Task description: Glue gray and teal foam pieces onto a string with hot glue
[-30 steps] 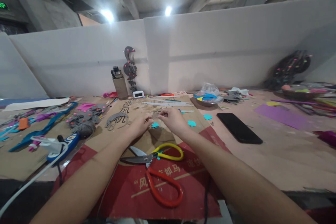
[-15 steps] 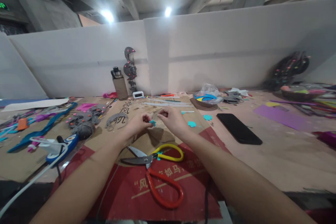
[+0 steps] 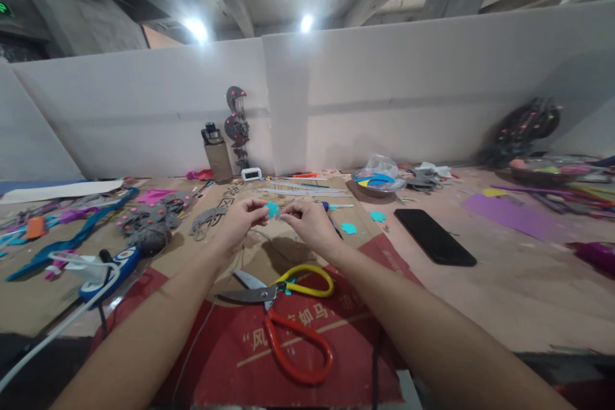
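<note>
A small turquoise flower-shaped cutout (image 3: 272,209) is held up between the thumb and fingers of my left hand (image 3: 245,218). Close beside it, my right hand (image 3: 307,221) is pinched, its fingertips at the cutout's right edge. Whatever lies inside that pinch is too small to make out. A thin pale thread curves across the cardboard below my hands. Scissors (image 3: 271,295) with one yellow and one red handle lie with blades apart on the red and brown cardboard (image 3: 211,359). Two more turquoise flower cutouts (image 3: 349,229) rest to the right of my right hand.
A black phone (image 3: 435,237) and a purple sheet (image 3: 509,214) lie on the right. Behind stand a bottle (image 3: 218,157), a small white clock (image 3: 251,174) and a bowl (image 3: 377,186). Left are a blue power strip (image 3: 127,266) with a cable and grey pieces with pink dots (image 3: 154,218).
The flower cutout has risen and turned its flat face toward me. My right fingertips have come closer to it. A screwdriver-like tool beside my right hand shows more of its dark handle.
</note>
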`<state>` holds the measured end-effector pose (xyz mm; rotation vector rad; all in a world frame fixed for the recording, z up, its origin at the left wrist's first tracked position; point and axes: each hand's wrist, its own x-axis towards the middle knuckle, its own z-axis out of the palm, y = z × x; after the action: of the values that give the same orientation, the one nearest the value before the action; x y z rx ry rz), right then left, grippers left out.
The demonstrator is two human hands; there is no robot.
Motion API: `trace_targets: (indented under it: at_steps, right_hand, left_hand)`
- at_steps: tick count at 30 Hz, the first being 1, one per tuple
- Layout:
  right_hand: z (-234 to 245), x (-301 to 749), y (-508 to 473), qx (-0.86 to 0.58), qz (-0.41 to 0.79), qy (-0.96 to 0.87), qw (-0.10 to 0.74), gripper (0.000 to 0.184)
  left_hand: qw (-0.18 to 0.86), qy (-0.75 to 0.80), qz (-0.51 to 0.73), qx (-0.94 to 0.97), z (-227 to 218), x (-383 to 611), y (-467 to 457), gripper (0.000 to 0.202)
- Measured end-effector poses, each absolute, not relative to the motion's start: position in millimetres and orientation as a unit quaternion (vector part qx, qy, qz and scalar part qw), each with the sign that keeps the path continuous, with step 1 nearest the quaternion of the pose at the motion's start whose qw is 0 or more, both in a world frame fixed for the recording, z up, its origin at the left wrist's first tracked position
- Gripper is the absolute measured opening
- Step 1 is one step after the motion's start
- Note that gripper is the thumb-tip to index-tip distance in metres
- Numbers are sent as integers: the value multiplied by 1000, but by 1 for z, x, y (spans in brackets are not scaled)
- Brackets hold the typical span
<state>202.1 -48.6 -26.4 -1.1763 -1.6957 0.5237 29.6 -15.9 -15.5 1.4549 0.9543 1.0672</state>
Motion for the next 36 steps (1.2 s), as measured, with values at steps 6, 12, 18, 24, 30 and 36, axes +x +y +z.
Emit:
trace_targets:
  at_steps: [6, 12, 18, 24, 30, 36]
  right_hand:
    - [-24, 201, -51, -502, 191, -689, 487, 14]
    - [-22, 197, -57, -495, 166, -680, 514, 12]
    - [-21, 197, -57, -523, 160, -661, 514, 10]
    - [-24, 196, -57, -531, 155, -665, 502, 9]
    - [-27, 194, -57, -544, 125, -670, 490, 7]
    - [-31, 194, -57, -522, 131, -679, 499, 14]
  left_hand:
    - [516, 394, 458, 607, -19, 29, -13, 28]
    - [518, 414, 447, 600, -19, 36, -19, 26]
    - [514, 387, 424, 637, -18, 43, -29, 30]
    - [466, 373, 413, 688, -22, 46, -32, 30]
    - [511, 387, 443, 627, -21, 43, -28, 29]
    - [579, 389, 475, 536, -23, 41, -22, 35]
